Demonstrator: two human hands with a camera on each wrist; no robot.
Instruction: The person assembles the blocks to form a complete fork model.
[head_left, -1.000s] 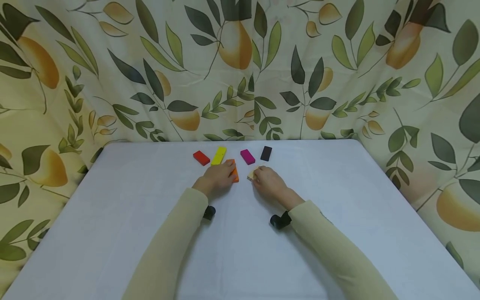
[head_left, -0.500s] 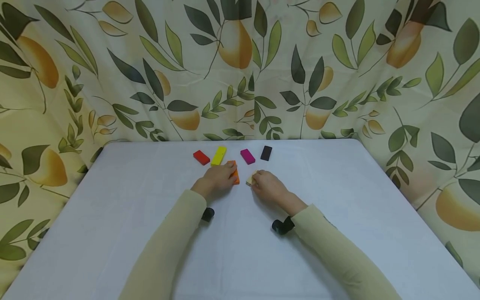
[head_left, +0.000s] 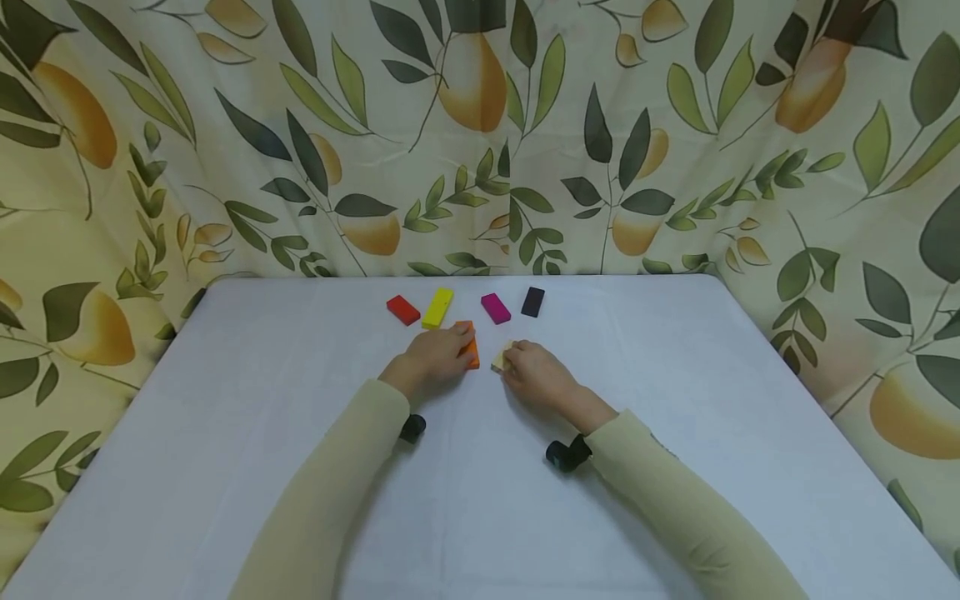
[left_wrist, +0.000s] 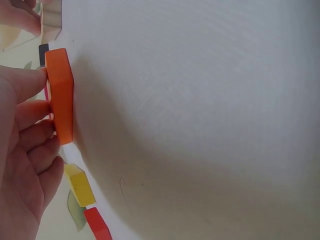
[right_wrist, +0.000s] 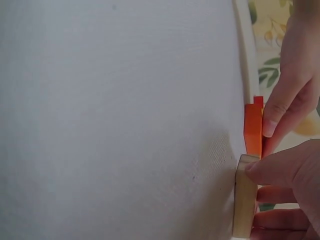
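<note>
My left hand (head_left: pixel 437 358) grips an orange block (left_wrist: pixel 61 97) that lies flat on the white cloth, with thumb and fingertips at its sides. To its right, my right hand (head_left: pixel 542 375) holds a pale wooden block (right_wrist: pixel 245 197) between thumb and fingers. A small gap separates the two blocks in the head view. Behind them lie a red block (head_left: pixel 403 310), a yellow block (head_left: pixel 437 308), a magenta block (head_left: pixel 496 308) and a black block (head_left: pixel 533 302). My fingers partly cover both held blocks.
The white-covered table (head_left: pixel 480 500) ends at a back edge just behind the loose blocks. A curtain (head_left: pixel 480 192) printed with leaves and fruit hangs behind and along the sides. Small black cameras (head_left: pixel 567 453) sit at both wrists.
Over the last second both hands have slid slightly toward the near side with their blocks. In the last half second they have barely moved; the other blocks stay in place.
</note>
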